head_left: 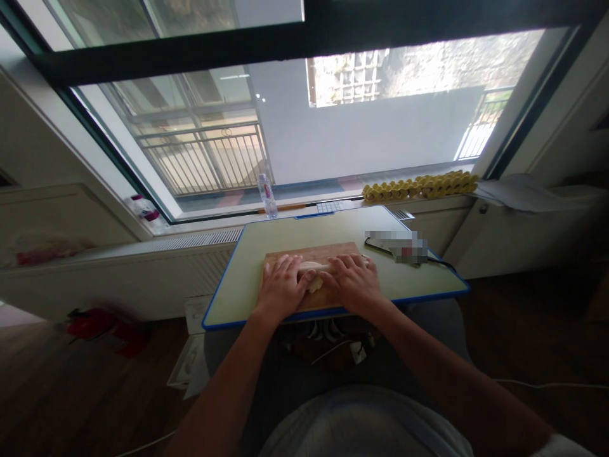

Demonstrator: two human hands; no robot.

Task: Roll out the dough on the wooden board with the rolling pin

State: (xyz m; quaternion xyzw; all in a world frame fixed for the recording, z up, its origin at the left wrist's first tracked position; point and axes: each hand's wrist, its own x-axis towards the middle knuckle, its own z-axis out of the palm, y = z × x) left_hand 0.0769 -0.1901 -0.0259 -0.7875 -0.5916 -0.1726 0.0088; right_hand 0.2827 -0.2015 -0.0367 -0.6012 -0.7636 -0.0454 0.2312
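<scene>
A wooden cutting board [328, 249] lies on a small pale table with a blue rim. Across it runs a light rolling pin [318, 269], mostly covered by my hands. My left hand [284, 282] rests over its left part, fingers pointing forward and thumb turned inward. Over the right part is my right hand [353, 278], fingers draped across the pin and thumb reaching toward the left one. A small pale piece of what looks like dough [315, 284] shows on the board below the pin, between my thumbs.
The table [252, 260] stands against a windowsill. A dark-edged flat device [397, 247], partly blurred out, lies at its right. A clear bottle [267, 197] and a yellow egg-carton-like strip [419, 186] are on the sill. A red fire extinguisher [107, 327] is at the floor's left.
</scene>
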